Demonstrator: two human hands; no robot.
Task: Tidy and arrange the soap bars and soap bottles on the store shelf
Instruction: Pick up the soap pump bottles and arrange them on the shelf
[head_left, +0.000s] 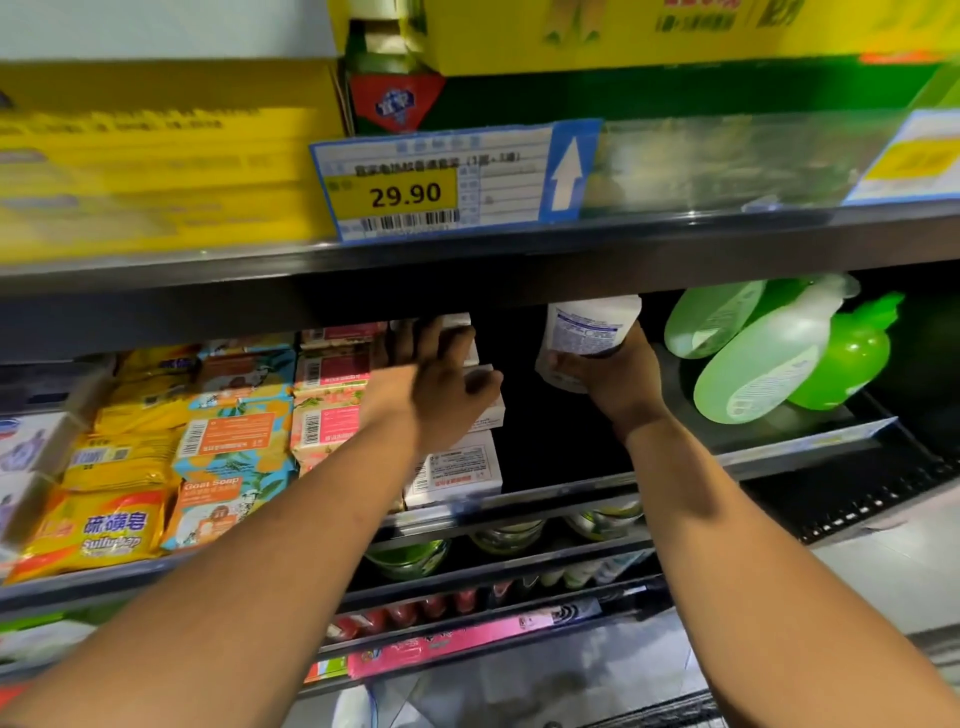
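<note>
My left hand (441, 379) reaches into the middle shelf and lies over a stack of white soap boxes (457, 467), fingers curled round the upper boxes. My right hand (610, 376) grips a white soap bottle (589, 327) by its lower part, holding it upright in the dark gap to the right of the boxes. Pink soap bars (330, 400), blue and orange goat soap packs (234, 441) and yellow sulfur soap packs (111, 525) fill the shelf to the left. Green soap bottles (779, 353) lie tipped over at the right.
The upper shelf edge (467, 260) with a 29.90 price tag (405, 195) overhangs close above both hands. Yellow cartons (156, 156) sit on it. Lower shelves hold bowls (410, 561) and pink packs (457, 644). The floor shows at the lower right.
</note>
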